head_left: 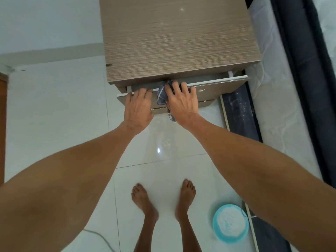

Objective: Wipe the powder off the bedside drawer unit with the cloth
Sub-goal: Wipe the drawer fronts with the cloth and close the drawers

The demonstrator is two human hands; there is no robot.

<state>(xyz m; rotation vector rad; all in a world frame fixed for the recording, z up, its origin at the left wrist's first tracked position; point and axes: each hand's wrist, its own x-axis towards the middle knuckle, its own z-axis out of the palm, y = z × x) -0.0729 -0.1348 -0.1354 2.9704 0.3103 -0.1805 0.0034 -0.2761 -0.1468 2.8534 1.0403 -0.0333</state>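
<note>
The cloth (pixel 162 94), dark blue with pale stitching, is hanging over the top edge of the partly open upper drawer (pixel 214 88), its tail dangling toward 6 o'clock down the drawer front. The right hand (pixel 181 102) is lying just at the cloth's 3 o'clock, pinning it to the drawer front, its grip closing on the cloth with fingers hooking over the rim. The left hand (pixel 139 106) is sitting near the cloth's 9 o'clock, fingers curling over the same rim and holding no cloth, seemingly steadying the drawer.

The drawer's top edge is running long from 8 o'clock to 2 o'clock, so I judge that the coming wipe is turning on sliding the cloth along that axis toward 2 o'clock, where white specks are showing on the drawer front. The right hand is the nearer one.

The drawer unit (pixel 172 42) is filling 12 o'clock, faint pale marks dotting its top. The drawer's inside is hiding in shadow, and both sets of fingertips are curling out of sight. A teal bowl (pixel 231 224) of white powder is resting on the floor at 5 o'clock.
</note>
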